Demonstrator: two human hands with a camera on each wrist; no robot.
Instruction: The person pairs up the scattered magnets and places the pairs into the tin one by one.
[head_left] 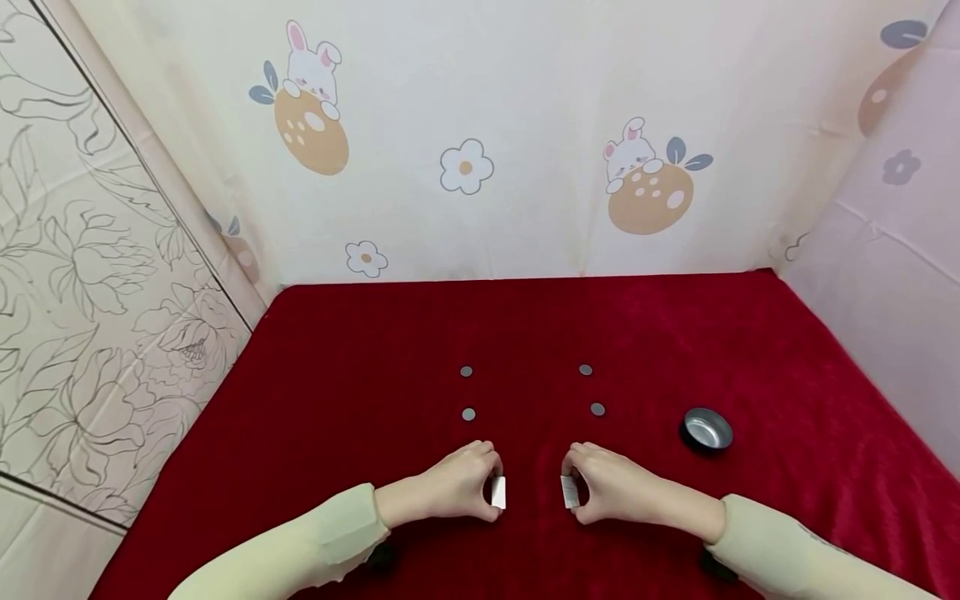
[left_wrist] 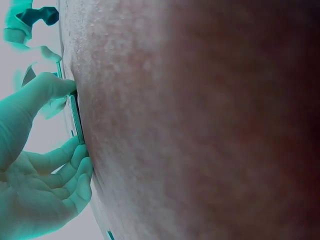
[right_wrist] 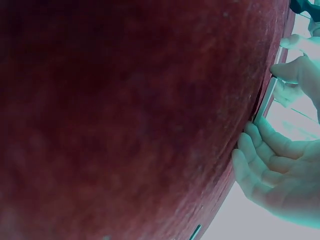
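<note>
At the near middle of the red cloth, my left hand (head_left: 461, 483) pinches a small, flat, silvery-white rectangular piece (head_left: 498, 492) between thumb and fingertips. Facing it across a short gap, my right hand (head_left: 621, 487) holds a similar rectangular piece (head_left: 570, 492) the same way. The wrist views show the left piece (left_wrist: 76, 119) and the right piece (right_wrist: 265, 100) edge-on, low against the cloth. Beyond the left hand lie two grey discs, a nearer disc (head_left: 468, 414) and a farther disc (head_left: 467, 372). Two more, a nearer disc (head_left: 597, 409) and a farther disc (head_left: 586, 370), lie beyond the right hand.
A small round metal dish (head_left: 707, 429) stands on the cloth to the right of my right hand. The red cloth (head_left: 360, 358) covers the table up to a patterned curtain (head_left: 540, 100) at the back. A floral panel (head_left: 97, 250) stands along the left side.
</note>
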